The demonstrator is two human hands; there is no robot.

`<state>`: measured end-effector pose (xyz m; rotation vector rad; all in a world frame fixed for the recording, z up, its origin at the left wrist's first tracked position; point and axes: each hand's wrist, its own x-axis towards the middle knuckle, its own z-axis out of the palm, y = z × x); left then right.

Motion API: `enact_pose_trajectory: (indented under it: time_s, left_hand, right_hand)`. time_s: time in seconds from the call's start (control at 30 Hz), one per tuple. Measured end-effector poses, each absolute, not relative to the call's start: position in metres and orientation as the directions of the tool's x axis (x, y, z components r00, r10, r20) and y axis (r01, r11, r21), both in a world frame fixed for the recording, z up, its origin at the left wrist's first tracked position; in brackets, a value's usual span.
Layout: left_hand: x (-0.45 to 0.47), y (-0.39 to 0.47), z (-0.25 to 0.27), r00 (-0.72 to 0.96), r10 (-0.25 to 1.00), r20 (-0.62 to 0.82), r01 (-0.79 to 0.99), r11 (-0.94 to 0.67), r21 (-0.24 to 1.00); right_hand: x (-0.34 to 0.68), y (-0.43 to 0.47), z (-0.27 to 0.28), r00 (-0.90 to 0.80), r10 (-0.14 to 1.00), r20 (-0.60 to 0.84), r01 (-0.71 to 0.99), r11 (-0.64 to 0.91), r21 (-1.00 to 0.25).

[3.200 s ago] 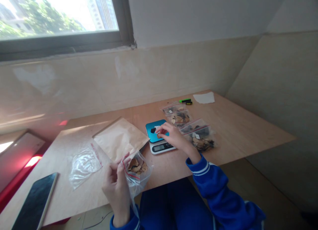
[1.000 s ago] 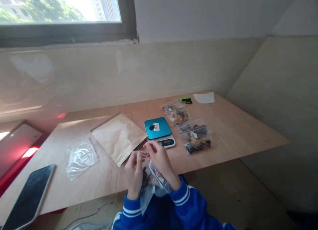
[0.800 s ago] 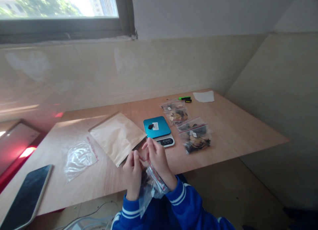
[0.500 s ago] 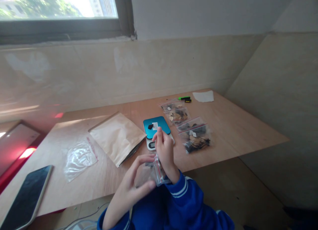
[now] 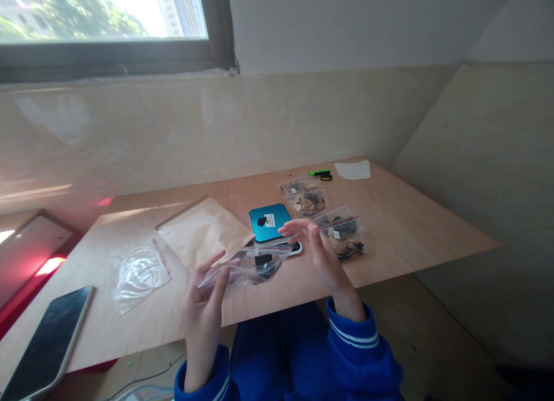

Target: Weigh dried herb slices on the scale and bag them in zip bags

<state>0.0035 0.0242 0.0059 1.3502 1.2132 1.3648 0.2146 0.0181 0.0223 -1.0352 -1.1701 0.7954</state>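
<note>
My left hand [image 5: 206, 297] is closed on one end of a clear zip bag [image 5: 246, 268] with dark pieces inside, held over the table's front edge. Apart from the bag, my right hand [image 5: 318, 248] is raised with its fingers stretched out, near the right side of a kitchen scale. The scale [image 5: 281, 213] has a blue top bearing a dark piece [image 5: 262, 221] and a small white label [image 5: 270, 220]. Its display is partly hidden behind the zip bag.
Filled zip bags [image 5: 346, 239] lie right of the scale. A kraft paper bag [image 5: 199, 228], an empty clear bag [image 5: 141, 277] and a phone [image 5: 49, 337] lie on the left. A green marker [image 5: 320, 173] and white paper [image 5: 352, 170] are at the back.
My right hand has come away from the zip bag, moving right with fingers spread. The bag has risen in my left hand and now lies nearly level before the scale.
</note>
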Motion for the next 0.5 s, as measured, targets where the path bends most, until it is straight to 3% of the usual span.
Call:
enact_pose_trajectory:
  time_s: [0.07,0.13,0.33,0.5]
  left_hand:
    - [0.006,0.025,0.005,-0.108,0.982,0.152,-0.002,-0.154,0.988]
    - [0.009,0.025,0.004,-0.134,0.98,0.149,-0.038,-0.155,0.987]
    - [0.003,0.026,-0.003,-0.022,0.996,0.086,-0.037,-0.086,0.996]
    - [-0.013,0.026,-0.011,0.032,0.997,0.076,0.084,-0.078,0.993]
  right_hand:
    - [0.212,0.014,0.015,0.063,0.954,0.293,-0.038,0.296,-0.954]
    - [0.204,0.014,0.01,0.008,0.962,0.274,-0.06,0.274,-0.96]
    - [0.188,0.025,0.0,0.294,0.912,0.285,-0.009,0.3,-0.954]
    - [0.197,0.024,-0.008,0.304,0.911,0.277,0.001,0.291,-0.957]
